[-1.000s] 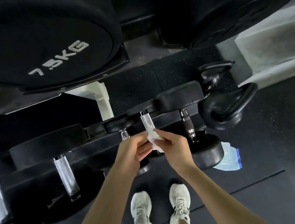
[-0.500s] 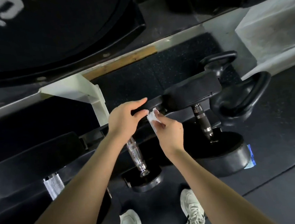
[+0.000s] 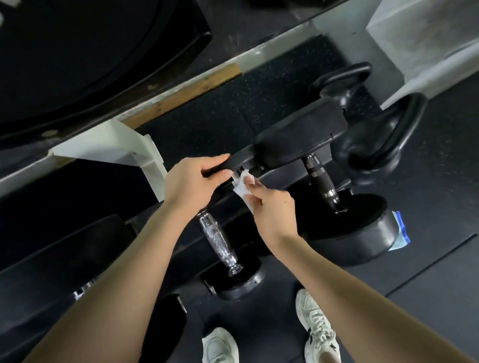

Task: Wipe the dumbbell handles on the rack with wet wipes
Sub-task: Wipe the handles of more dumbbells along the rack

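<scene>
Two white lace-up sneakers [image 3: 222,359] are standing at bottom centre on the dark rubber floor [image 3: 445,293]. Just above them one knurled chrome dumbbell handle [image 3: 217,241] is lying bare, untouched, running up under the left wrist. Change: a second ago both hands were together mid-frame, pinching the wipe clear of the rack. Now they are working apart. The left hand [image 3: 189,182] is curling its fingers over a small black rubber dumbbell head [image 3: 245,157] at centre, steadying it. The right hand [image 3: 272,210] is pinching the one crumpled white wet wipe [image 3: 241,188] and pressing it onto a sliver of chrome handle [image 3: 235,176] just below that head. The rest of that handle is hiding behind the right hand. Judging from this, the wipe is only now making contact and the stroke on this handle is starting. Right of centre one dark banded handle [image 3: 319,180] is rising from a big round black head [image 3: 349,229]. One blue-and-white wipe packet [image 3: 400,233] is peeking out behind that head. A chrome glint [image 3: 81,293] at lower left is making four handles in all. Farther up on the right two black kettlebells [image 3: 385,139] are sitting on the floor. One huge black weight plate [image 3: 47,53] with white lettering is filling the upper left.
</scene>
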A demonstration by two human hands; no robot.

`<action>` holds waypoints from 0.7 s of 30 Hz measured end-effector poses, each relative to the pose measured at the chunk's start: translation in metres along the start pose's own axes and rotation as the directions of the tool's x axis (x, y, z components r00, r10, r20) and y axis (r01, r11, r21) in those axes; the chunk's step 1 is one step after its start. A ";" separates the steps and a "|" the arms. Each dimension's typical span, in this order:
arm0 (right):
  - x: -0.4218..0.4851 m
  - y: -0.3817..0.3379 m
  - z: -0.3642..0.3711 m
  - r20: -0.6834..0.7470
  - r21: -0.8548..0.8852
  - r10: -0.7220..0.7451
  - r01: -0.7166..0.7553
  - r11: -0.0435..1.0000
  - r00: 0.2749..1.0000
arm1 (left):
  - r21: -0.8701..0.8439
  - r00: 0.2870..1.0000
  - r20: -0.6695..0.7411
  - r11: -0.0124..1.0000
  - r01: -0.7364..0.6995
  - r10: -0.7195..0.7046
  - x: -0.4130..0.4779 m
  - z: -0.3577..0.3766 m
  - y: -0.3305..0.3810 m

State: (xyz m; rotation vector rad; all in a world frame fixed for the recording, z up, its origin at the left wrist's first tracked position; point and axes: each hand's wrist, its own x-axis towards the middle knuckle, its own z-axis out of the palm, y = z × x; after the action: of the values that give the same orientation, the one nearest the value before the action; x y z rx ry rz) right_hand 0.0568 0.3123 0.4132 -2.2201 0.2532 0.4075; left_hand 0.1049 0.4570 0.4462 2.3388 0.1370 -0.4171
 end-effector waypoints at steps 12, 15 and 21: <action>-0.012 0.013 -0.026 0.122 -0.074 0.040 -0.032 0.997 0.992 | 0.003 1.000 0.005 1.000 0.012 -0.012 -0.002 0.000 0.001; 0.006 0.012 -0.023 0.221 0.097 0.101 -0.125 0.987 0.970 | 0.008 1.000 0.002 1.000 0.002 -0.002 -0.001 0.000 0.000; 0.031 0.023 -0.023 0.457 0.233 0.186 -0.319 0.919 0.870 | 0.024 1.000 0.006 0.999 -0.027 0.027 -0.001 0.002 -0.003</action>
State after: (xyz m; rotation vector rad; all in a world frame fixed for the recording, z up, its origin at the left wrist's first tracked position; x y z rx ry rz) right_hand 0.0828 0.2792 0.3990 -1.7446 0.3484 0.9257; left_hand 0.1033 0.4580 0.4433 2.3604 0.0983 -0.4143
